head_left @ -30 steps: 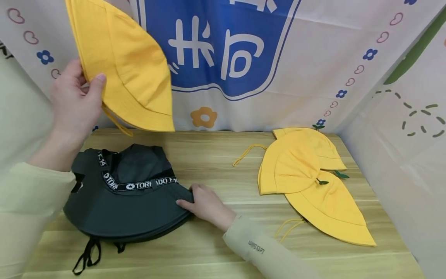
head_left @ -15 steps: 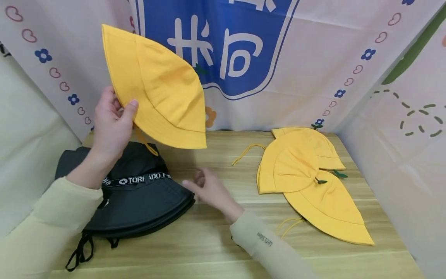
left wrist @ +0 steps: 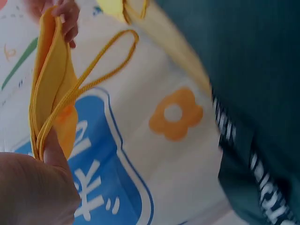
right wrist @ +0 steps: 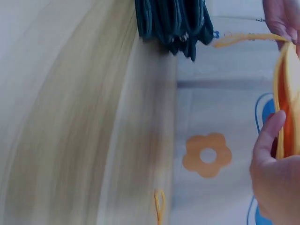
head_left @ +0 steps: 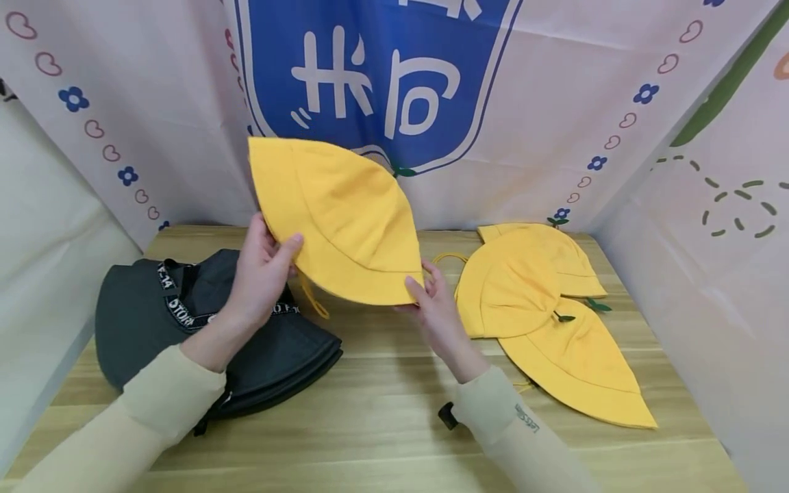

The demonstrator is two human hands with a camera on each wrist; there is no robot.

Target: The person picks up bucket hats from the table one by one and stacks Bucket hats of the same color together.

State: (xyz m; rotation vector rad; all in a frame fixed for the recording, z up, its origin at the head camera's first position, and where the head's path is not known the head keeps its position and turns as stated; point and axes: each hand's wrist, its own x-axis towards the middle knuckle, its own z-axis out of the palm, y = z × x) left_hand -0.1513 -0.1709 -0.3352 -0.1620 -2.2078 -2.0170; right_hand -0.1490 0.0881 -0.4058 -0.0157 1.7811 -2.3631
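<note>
Hats of dark fabric [head_left: 126,322] are stacked at the far left of the wood-grained table [head_left: 345,418], their brims layered one on another and a lettered black band [head_left: 179,311] seen on top. The stack is partly covered from view by the left forearm, its pale sleeve [head_left: 172,383] stretched across the front. Next, the lower left brim of a folded yellow hat [head_left: 345,219] is gripped by the left hand [head_left: 261,274], with the thumb laid on the near face and the fingers curled behind. The yellow hat is held in the air above the table, between the dark stack and the other yellow hats; it is tilted, its crown pointed up and to the right and tipped with a small green leaf [head_left: 403,172]. A thin yellow cord [head_left: 314,298] is hung from it beside the left hand. Behind it, a white cloth [head_left: 555,89] printed with a blue panel [head_left: 382,89] is seen. The lower right corner of the brim is pinched between the thumb and fingers of the right hand [head_left: 440,311]. Farther right, three yellow hats [head_left: 511,287] are laid overlapping on the table, with green leaves also attached to their crowns.
</note>
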